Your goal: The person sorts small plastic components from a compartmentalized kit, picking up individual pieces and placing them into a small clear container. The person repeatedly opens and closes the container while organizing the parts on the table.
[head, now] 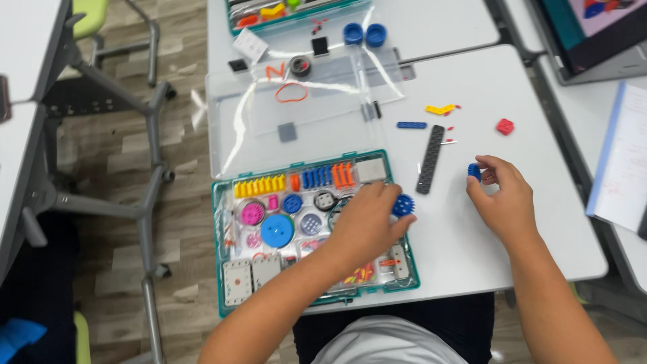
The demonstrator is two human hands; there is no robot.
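Note:
My left hand [364,226] is over the right side of a teal parts tray [219,256], with a blue toothed gear [403,205] pinched in its fingertips at the tray's right edge. To the right, above the white table, my right hand [502,202] grips a small blue piece [474,172] between thumb and fingers. A long black perforated beam [430,159] lies on the table between my two hands. The tray holds yellow, blue and orange pegs, pink and blue wheels and grey blocks.
The tray's clear lid [296,121] lies open behind it with an orange rubber band [291,93]. A short blue beam [411,125], a yellow piece [439,109] and a red block [505,126] lie on the table. Two blue caps [364,34] and papers [620,162] lie farther off.

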